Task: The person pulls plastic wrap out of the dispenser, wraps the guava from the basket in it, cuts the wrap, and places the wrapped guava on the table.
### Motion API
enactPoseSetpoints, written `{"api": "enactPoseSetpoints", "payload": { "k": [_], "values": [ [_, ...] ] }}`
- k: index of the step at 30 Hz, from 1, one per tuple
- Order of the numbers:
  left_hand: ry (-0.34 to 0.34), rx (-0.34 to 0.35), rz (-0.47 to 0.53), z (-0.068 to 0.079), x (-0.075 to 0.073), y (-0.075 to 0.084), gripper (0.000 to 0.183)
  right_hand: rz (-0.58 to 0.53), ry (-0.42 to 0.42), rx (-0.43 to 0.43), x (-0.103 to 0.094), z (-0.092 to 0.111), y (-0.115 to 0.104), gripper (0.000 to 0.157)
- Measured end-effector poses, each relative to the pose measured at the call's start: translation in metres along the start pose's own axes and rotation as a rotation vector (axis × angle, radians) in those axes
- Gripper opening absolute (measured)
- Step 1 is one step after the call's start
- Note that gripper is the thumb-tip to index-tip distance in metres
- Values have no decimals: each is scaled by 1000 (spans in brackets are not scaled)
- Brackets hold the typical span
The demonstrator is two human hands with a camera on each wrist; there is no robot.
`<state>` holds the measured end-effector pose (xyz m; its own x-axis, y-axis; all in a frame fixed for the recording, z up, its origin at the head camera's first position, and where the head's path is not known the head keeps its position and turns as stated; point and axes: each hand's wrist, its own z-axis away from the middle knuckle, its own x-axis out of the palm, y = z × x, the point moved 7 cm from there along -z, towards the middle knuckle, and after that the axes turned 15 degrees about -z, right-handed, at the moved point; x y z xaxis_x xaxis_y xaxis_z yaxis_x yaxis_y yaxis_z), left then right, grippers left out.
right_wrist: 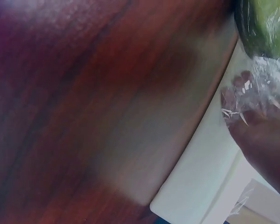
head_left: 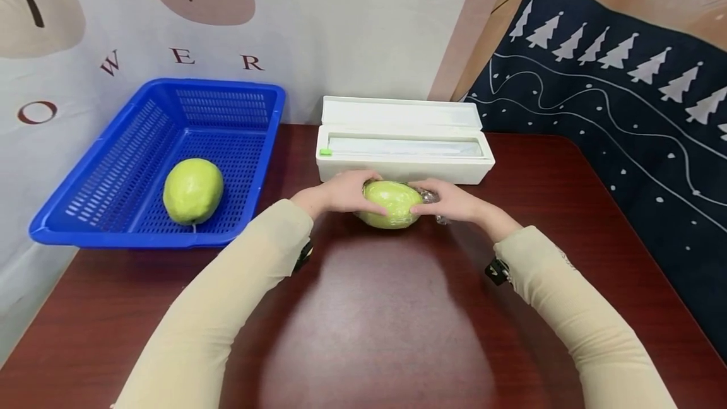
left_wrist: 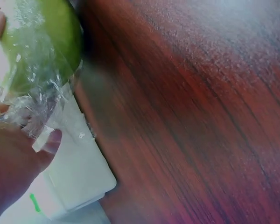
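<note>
A yellow-green fruit (head_left: 390, 202) in clear cling film stands at the middle of the table, its exact kind unclear. My left hand (head_left: 348, 193) grips its left end, thumb on the near side. The opposite end is held by my right hand (head_left: 453, 199), the thumb also in front. In the left wrist view, crumpled cling film (left_wrist: 35, 109) bunches at the fruit's end against the thumb. Loose film (right_wrist: 270, 81) covers part of the right thumb in the right wrist view. The far fingers are mostly hidden behind the fruit.
Just behind the hands sits a white cling film box (head_left: 406, 169), lid raised, with a green slider at its left. A blue plastic basket (head_left: 258, 188) on the left contains another yellow-green fruit (head_left: 193, 191). Printed cloths hang behind the brown table (head_left: 375, 333).
</note>
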<state>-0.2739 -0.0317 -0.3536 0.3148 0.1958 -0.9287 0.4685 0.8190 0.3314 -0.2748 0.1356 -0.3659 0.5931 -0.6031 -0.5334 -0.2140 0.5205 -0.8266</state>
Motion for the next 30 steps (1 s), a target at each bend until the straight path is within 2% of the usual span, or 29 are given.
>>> {"api": "enactPoseSetpoints", "payload": {
  "k": [3,6,12,16,18,19,22,24,27,30],
  "values": [
    [-52,-40,71,0,4,-5,62,-20,18,-57,-1,0,-4,53],
    [-120,-54,95,2,9,-8,62,-32,-1,-53,1,1,-5,50],
    [-203,-46,150,3,16,-9,64,-15,-16,16,2,1,-1,50],
    [-264,-29,164,5,18,-6,63,-62,-74,103,7,2,3,50],
    [-244,-10,141,6,13,-1,60,-91,-103,137,9,3,4,49],
    [-211,10,126,6,10,2,57,-90,-110,139,10,3,4,48],
    [-57,108,49,5,-6,19,43,-73,-96,132,9,3,4,46],
    [18,182,-17,7,-12,31,38,-66,-85,128,8,3,4,47],
    [58,264,-98,13,-12,44,39,-107,-66,173,6,4,10,47],
    [66,289,-127,18,-7,45,55,-172,-12,217,0,7,17,49]
  ]
}}
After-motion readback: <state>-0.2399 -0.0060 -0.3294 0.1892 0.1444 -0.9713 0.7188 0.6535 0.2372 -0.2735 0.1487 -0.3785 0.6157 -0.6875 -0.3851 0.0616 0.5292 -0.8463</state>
